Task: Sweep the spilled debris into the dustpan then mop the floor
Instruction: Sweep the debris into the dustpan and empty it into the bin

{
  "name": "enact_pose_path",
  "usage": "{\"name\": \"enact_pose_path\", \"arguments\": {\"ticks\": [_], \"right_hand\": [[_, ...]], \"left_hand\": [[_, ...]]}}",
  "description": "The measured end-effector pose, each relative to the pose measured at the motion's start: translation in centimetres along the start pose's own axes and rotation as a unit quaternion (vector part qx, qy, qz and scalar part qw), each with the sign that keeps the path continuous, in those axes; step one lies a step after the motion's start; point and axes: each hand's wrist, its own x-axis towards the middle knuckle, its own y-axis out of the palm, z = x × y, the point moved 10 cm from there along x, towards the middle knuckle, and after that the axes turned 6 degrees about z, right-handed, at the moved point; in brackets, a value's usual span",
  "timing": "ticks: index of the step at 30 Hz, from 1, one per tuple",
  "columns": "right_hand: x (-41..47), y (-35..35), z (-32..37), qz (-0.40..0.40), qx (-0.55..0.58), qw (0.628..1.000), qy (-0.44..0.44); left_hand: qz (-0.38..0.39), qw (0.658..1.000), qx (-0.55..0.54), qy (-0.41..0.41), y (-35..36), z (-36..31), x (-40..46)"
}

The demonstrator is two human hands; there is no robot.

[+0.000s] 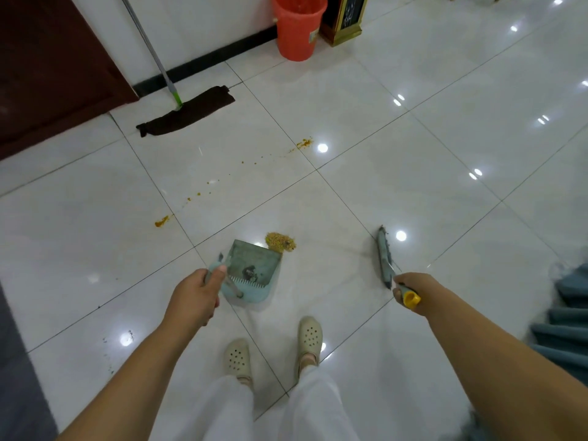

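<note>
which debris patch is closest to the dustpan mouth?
The heaped yellow-brown pile, right at the dustpan lip. The orange smears lie farther off.

- The mop [186, 111] handle runs out of the top edge, so its upper end is unseen.
- The orange bucket [297, 30] and the dark stand [345, 19] beside it lose their tops at the same edge.
- The left hand [194, 297] covers the dustpan [251, 270] handle.
- The broom [385, 257] head is blurred; its bristles cannot be made out.
- A grey-blue cloth [569, 319], perhaps a curtain, is cut off at the right edge.
</note>
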Motion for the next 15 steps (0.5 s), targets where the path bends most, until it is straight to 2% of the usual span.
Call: {"name": "enact_pose_path", "arguments": {"ticks": [8, 15], "right_hand": [[-1.5, 9.9, -1.0, 0.056, -0.094, 0.994, -0.025], [-3.5, 17.3, -1.6, 0.088, -0.289, 0.952, -0.055]], "left_hand": [[0.036, 0.999, 0.037, -0.006, -0.7, 2.1, 0.0], [0.063, 0.996, 0.058, 0.007, -1.5, 3.6, 1.0]]}}
